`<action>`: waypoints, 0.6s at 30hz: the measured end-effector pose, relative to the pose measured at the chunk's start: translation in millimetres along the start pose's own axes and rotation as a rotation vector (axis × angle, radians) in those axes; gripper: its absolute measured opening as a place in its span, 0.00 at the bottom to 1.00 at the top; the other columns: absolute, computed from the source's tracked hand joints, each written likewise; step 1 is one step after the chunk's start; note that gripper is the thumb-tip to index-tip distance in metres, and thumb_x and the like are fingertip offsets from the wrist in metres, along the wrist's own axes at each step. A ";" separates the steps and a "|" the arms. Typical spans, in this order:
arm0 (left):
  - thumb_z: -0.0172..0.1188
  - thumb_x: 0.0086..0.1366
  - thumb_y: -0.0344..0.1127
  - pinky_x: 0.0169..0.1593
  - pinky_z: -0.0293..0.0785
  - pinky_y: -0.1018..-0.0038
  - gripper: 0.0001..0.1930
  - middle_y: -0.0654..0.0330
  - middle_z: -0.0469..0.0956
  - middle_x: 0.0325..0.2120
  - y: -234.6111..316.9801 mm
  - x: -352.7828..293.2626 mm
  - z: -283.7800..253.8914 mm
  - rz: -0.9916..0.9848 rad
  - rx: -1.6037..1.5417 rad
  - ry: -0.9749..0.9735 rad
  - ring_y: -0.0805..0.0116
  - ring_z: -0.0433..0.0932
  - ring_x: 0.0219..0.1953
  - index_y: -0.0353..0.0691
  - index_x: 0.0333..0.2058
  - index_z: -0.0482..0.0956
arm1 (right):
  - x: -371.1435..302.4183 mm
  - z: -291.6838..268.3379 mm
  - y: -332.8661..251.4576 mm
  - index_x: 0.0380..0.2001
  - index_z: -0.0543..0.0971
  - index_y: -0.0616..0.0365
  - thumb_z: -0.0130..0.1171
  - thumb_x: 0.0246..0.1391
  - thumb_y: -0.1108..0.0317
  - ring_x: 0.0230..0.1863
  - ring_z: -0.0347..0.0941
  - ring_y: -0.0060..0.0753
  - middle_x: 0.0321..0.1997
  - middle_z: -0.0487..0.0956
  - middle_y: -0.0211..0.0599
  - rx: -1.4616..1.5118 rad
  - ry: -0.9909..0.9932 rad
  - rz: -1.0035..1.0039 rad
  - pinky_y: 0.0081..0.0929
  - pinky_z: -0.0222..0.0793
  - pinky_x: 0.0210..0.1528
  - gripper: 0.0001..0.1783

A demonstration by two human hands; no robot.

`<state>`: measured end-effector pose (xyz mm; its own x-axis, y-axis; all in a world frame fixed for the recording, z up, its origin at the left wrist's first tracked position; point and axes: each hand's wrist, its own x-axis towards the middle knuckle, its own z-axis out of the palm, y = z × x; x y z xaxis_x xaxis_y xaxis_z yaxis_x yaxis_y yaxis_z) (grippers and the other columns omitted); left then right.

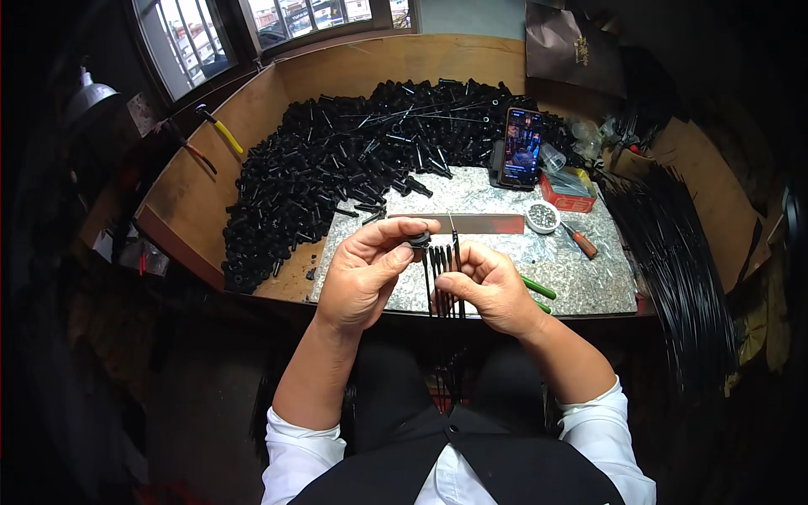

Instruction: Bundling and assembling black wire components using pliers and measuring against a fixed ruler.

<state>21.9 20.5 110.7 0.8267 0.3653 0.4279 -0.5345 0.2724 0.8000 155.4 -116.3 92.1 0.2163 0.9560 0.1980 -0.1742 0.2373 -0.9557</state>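
- From where I stand, the left hand [364,273] has its grip pinched around a black fitting [420,241], held above the near part of the bench [599,282].
- The right hand [497,290] has its grip closed on a row of upright black strands [441,259], just beside the fitting; whether any strand enters it, I cannot tell.
- My worry is the fitting: it sits high in the fingertips, so a slight twist or push could pop it loose.
- The strands could splay or cross if the right thumb eases, since they stand close together and trail down toward the lap [389,374].
- A dropped fitting might vanish into the heap of black parts [290,185], so alike in colour.
- A careless sweep of the right forearm could tip the white tub [543,229] of small bits, which stands near the screwdriver [581,242].
- The bench top is speckled and pale, with a flat metal bar [492,224] and green-handled tool [539,288] on it.
- Around it, a wooden surround [362,61], a propped phone [521,150], a thick black bundle [669,261] at the right, and barred windows [316,15] lighting a dim room.
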 end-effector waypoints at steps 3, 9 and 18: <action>0.55 0.61 0.23 0.56 0.69 0.71 0.14 0.52 0.73 0.48 0.3 -1.4 -1.1 -0.012 0.028 -0.010 0.68 0.73 0.49 0.31 0.47 0.73 | -0.7 0.9 -1.1 0.35 0.70 0.62 0.55 0.57 0.73 0.30 0.76 0.23 0.30 0.78 0.35 0.004 -0.002 0.007 0.20 0.72 0.34 0.06; 0.56 0.59 0.20 0.54 0.68 0.75 0.14 0.56 0.72 0.47 1.1 -3.1 5.5 0.091 0.093 -0.017 0.71 0.73 0.48 0.31 0.45 0.74 | -1.0 3.9 -1.3 0.36 0.70 0.62 0.55 0.57 0.73 0.30 0.76 0.23 0.31 0.77 0.35 0.023 -0.016 0.016 0.20 0.72 0.35 0.06; 0.54 0.62 0.20 0.55 0.68 0.74 0.11 0.55 0.74 0.44 0.0 -3.9 9.4 0.123 0.188 -0.008 0.70 0.73 0.48 0.31 0.43 0.75 | 0.5 4.4 -1.0 0.37 0.69 0.62 0.53 0.59 0.71 0.32 0.75 0.22 0.31 0.75 0.33 -0.021 -0.076 0.018 0.21 0.72 0.36 0.06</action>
<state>20.4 10.8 112.9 0.7593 0.3781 0.5297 -0.5897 0.0554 0.8057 151.5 -115.2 94.1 0.1394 0.9706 0.1960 -0.1573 0.2171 -0.9634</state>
